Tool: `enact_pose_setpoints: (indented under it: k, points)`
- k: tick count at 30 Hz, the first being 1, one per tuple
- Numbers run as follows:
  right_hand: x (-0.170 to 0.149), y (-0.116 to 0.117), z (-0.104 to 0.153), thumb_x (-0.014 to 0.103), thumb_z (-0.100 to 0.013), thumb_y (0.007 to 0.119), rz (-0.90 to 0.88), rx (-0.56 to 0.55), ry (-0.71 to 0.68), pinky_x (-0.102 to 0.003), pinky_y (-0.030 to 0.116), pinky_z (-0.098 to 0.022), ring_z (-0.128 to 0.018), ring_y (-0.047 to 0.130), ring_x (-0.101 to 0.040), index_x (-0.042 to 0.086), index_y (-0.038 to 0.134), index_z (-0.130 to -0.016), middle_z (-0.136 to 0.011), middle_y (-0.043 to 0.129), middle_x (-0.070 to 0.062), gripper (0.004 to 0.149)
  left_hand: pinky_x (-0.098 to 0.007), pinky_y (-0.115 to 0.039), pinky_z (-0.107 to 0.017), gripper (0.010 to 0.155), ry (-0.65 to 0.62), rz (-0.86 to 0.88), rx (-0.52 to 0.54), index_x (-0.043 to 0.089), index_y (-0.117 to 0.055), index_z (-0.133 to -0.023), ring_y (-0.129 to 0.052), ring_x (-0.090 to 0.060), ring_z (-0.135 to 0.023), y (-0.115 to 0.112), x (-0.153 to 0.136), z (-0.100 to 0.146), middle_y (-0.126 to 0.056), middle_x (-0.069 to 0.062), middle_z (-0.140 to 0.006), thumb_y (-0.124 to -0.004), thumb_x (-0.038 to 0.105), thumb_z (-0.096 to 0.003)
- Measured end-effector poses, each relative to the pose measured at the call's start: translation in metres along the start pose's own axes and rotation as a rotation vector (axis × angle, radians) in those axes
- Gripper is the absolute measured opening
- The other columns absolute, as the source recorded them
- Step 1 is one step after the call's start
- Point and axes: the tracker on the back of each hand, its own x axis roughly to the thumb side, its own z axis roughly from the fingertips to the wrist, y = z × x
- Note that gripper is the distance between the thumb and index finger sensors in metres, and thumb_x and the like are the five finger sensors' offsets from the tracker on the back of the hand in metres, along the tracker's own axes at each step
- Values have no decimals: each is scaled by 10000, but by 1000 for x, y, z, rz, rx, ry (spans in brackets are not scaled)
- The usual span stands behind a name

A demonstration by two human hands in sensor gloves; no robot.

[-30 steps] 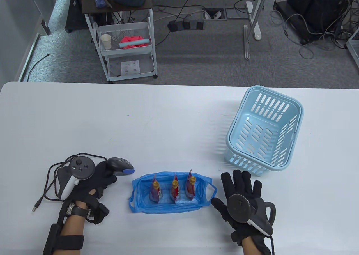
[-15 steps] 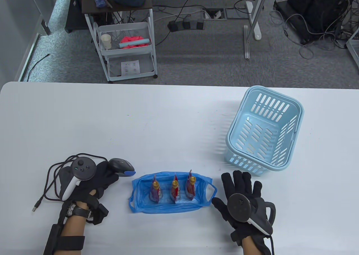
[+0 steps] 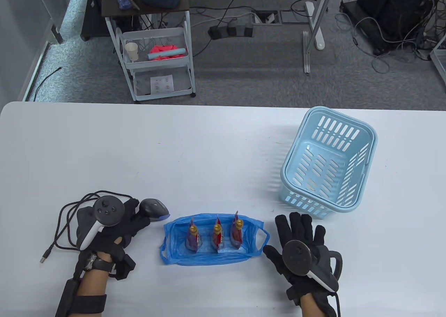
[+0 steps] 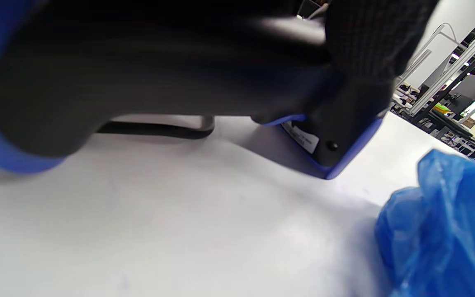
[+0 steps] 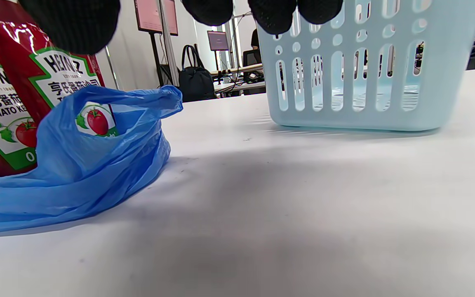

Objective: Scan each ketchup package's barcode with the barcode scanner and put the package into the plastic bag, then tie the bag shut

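left hand (image 3: 115,226) in black sensor glove sat at lower left of the table view, fingers wrapped on the black handheld barcode scanner with blue trim (image 3: 155,209), whose base touched the white table (image 3: 209,149) in the left wrist view. right hand (image 3: 303,247) lay flat at lower right, fingers spread, holding nothing, just beside the crumpled blue plastic bag (image 3: 174,254).

three red heinz ketchup pouches with gold caps (image 3: 216,234) stood upright in a row inside the bag, lower centre. light blue slotted plastic basket (image 3: 369,146) at right looked empty, so scanning seemed done.

judged step: set the scanner down, free the left hand. do it well: lay it clear of the bag's left edge, mind the black cable (image 3: 66,214), then take the two bag handles (image 3: 263,235) from both sides without tipping the pouches.
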Motion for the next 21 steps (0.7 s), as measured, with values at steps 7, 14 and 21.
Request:
enact_pose_setpoints:
  k: [7,14,21]
  points:
    - [0,0,0,604,-520,681,-6,4,3,-729,206,-727,-1095,284,-505,174,352,-1155,-1194,326,-243,835,-545,-723,-651,800,-74,8,94,198,-594,-1094,-868,-390,-853,15,18,13,-742,-80,-1008,-795,588,-425]
    - [-1,1,-1,603,-520,681,-11,3,4,-728,209,-728,-1095,287,-505,174,354,-1155,-1193,328,-245,833,-545,-720,-655,796,-201,-76,221,210,-587,-1095,-857,-385,-869,25,53,35,-726,-70,-1023,-790,590,-427]
    - [-1,1,-1,602,-521,682,-16,-1,5,-729,212,-727,-1094,289,-506,173,356,-1154,-1192,332,-245,832,-543,-728,-649,770,-331,-154,281,209,-610,-1084,-868,-382,-859,21,86,55,-736,-69,-1017,-787,579,-433]
